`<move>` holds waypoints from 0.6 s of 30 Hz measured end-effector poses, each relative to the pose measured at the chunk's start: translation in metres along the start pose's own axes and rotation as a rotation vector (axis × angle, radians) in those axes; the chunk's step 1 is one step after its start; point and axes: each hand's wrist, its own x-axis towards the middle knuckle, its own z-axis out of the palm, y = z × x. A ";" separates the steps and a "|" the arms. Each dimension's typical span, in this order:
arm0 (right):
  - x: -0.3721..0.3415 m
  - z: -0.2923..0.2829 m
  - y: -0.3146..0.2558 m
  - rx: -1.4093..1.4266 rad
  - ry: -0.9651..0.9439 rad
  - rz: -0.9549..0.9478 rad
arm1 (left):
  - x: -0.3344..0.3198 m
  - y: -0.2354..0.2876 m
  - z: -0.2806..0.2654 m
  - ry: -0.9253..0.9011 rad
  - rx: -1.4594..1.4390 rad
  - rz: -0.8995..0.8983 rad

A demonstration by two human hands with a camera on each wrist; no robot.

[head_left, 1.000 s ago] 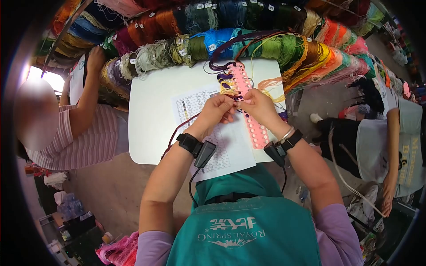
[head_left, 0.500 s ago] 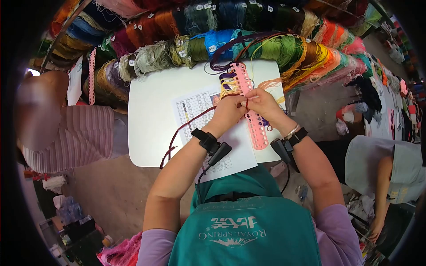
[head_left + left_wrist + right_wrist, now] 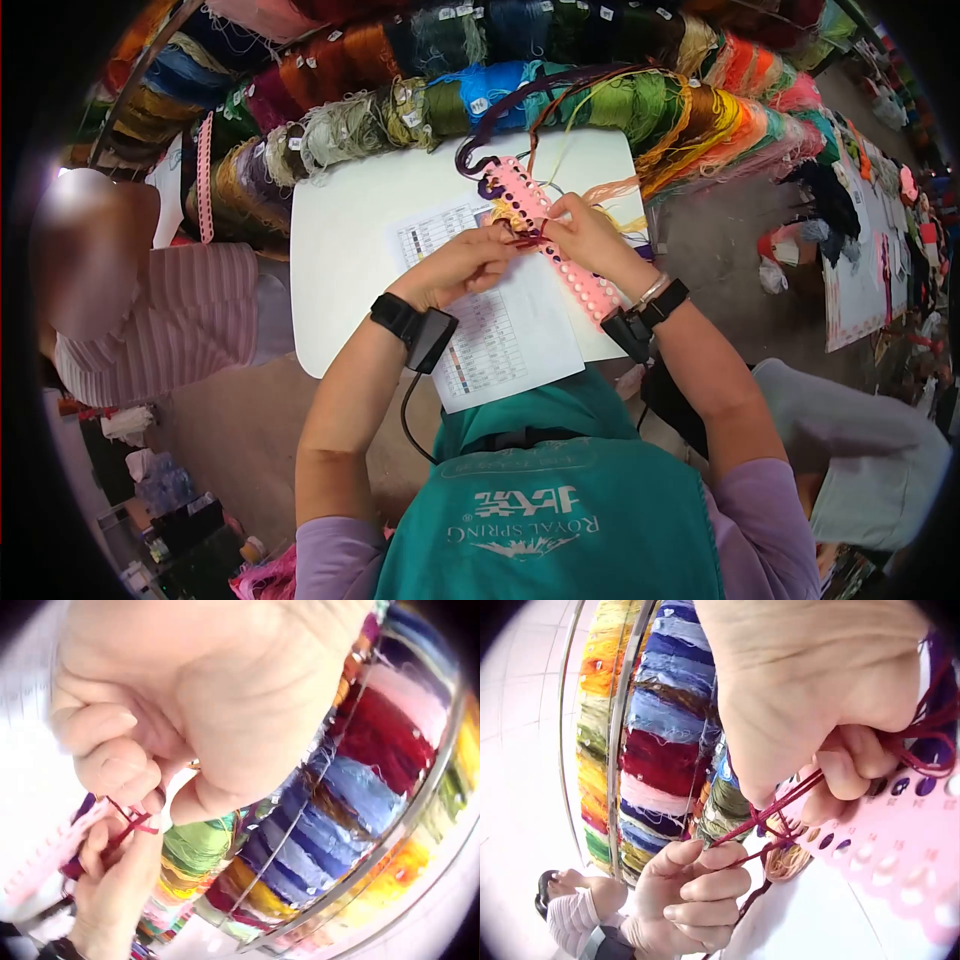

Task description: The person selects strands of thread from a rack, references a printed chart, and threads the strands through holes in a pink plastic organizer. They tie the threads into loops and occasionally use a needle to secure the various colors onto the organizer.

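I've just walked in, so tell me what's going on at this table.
A person is working dark red thread at a pink card with numbered holes. The left hand pinches the thread, which stretches to the right hand, holding it at the card. Purple thread and pale yellow thread already hang there, and a printed chart lies on the white table.
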 end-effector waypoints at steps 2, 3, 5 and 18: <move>0.000 -0.002 -0.001 -0.001 -0.004 0.018 | 0.006 -0.008 -0.010 0.087 0.435 0.131; -0.001 -0.005 -0.004 -0.015 -0.034 0.030 | 0.008 -0.011 -0.002 0.222 0.751 0.244; -0.006 -0.012 -0.011 -0.048 -0.092 0.056 | 0.008 -0.015 0.001 0.445 1.063 0.404; -0.005 -0.009 0.000 -0.106 -0.079 -0.011 | -0.115 0.019 -0.074 0.452 -0.555 0.314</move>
